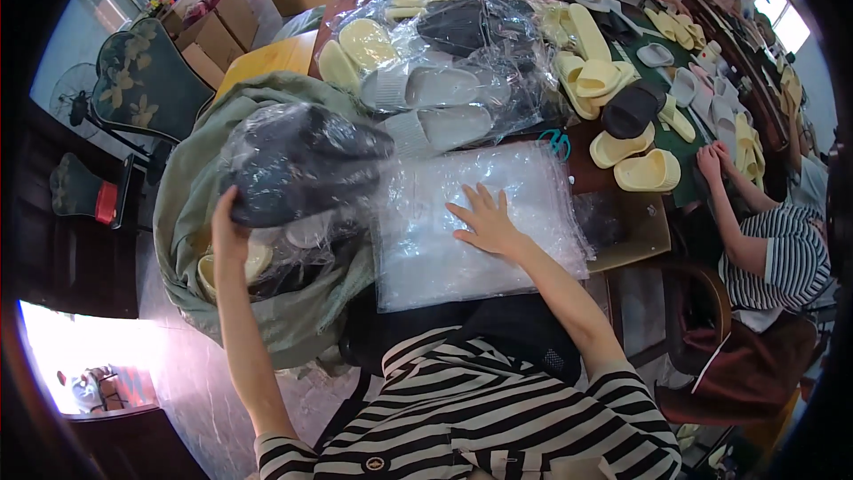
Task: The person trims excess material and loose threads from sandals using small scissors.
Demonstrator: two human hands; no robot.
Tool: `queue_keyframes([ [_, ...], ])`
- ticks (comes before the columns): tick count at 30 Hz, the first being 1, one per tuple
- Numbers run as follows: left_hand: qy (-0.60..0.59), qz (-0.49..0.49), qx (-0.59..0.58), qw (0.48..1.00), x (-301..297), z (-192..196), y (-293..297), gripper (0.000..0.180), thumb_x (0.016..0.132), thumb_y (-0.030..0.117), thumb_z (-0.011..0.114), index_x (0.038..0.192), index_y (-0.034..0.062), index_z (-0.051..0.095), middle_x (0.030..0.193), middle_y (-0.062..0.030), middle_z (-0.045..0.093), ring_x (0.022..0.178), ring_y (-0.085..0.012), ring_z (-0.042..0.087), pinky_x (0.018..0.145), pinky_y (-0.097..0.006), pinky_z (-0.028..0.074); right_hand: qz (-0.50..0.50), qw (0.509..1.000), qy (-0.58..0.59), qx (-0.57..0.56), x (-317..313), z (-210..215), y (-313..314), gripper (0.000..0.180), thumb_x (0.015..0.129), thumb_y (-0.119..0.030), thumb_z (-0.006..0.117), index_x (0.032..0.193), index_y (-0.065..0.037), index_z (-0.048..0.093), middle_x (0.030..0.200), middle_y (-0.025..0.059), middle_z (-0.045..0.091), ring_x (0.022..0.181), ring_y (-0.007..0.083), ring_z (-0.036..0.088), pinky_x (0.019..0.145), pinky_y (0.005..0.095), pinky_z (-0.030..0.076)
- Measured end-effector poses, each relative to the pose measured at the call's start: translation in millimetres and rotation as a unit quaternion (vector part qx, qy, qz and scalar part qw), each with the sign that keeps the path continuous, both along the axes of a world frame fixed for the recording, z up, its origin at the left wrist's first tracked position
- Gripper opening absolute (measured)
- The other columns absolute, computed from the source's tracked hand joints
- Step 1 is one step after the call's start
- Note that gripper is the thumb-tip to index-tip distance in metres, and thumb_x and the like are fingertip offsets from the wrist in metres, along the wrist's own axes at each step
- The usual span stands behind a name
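Observation:
My left hand [230,229] grips the edge of a clear bag with a pair of black slippers [306,160] in it. That bag hangs over the mouth of a grey-green cloth sack [182,231], where more bagged slippers [258,258] lie, some pale yellow. My right hand [489,224] lies flat with fingers spread on a stack of clear plastic bags [418,258] at the table's near edge. Just beyond the stack are bagged grey slippers [444,129].
Bagged yellow slippers [355,49] and loose yellow slippers [647,171] cover the table. Teal-handled scissors [558,144] lie beyond the stack. An open cardboard box [635,244] stands to the right. A person in a striped shirt [782,244] sits at right; others work farther back.

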State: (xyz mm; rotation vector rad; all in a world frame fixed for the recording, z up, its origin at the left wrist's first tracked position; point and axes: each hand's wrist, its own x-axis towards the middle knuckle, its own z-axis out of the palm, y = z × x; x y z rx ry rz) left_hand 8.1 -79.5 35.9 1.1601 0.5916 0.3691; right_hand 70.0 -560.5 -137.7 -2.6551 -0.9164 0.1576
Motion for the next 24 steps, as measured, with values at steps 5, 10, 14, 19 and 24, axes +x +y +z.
queue_keyframes([
  [5,-0.13,-0.032,-0.098,0.986,-31.2,49.2,24.5,0.025,0.094,0.024,0.058,0.11,0.0056,0.066,0.107,-0.007,0.071,0.093,-0.0212,0.07,0.078,-0.035,0.058,0.002,0.998,-0.058,-0.017,-4.8,-2.3,10.1,0.064,0.09,-0.056,0.058,0.147,-0.03,0.045,0.159,0.0188,0.024,0.146,0.047,0.02,0.106,0.0771,0.014],
  [10,-0.29,-0.125,-0.114,0.942,-30.2,79.8,-24.9,0.03,0.097,0.021,0.05,0.113,0.0008,0.064,0.11,-0.0117,0.072,0.095,-0.0262,0.071,0.081,-0.043,0.058,0.012,0.999,-0.051,-0.014,-7.6,-0.9,19.6,0.064,0.088,-0.057,0.059,0.145,-0.031,0.047,0.157,0.0191,0.027,0.145,0.0474,0.022,0.104,0.0786,0.017],
  [14,-0.299,-0.127,-0.232,0.917,-22.1,62.8,-88.6,0.034,0.096,0.021,0.051,0.121,-0.0001,0.06,0.124,-0.0159,0.065,0.113,-0.0288,0.063,0.1,-0.047,0.05,0.02,0.996,-0.086,0.002,-9.9,-3.4,24.0,0.063,0.087,-0.059,0.059,0.143,-0.031,0.049,0.155,0.0195,0.031,0.143,0.048,0.026,0.103,0.0793,0.018],
  [19,-0.219,-0.15,-0.333,0.905,-18.7,-9.2,-179.1,0.03,0.092,0.021,0.056,0.114,0.0013,0.062,0.12,-0.0129,0.066,0.112,-0.0265,0.062,0.101,-0.043,0.048,0.026,0.996,-0.083,0.016,-14.3,-21.4,32.0,0.065,0.086,-0.061,0.058,0.143,-0.031,0.049,0.152,0.0212,0.036,0.142,0.0496,0.027,0.102,0.0806,0.017],
  [24,0.002,-0.144,-0.357,0.923,-27.2,-133.5,-211.5,0.018,0.089,0.014,0.06,0.102,0.0027,0.064,0.104,-0.0085,0.068,0.099,-0.0228,0.064,0.093,-0.041,0.051,-0.014,0.971,0.192,0.142,3.4,-71.1,1.6,0.063,0.088,-0.054,0.056,0.14,-0.018,0.052,0.142,0.0198,0.049,0.136,0.0426,0.039,0.116,0.0567,0.026],
])
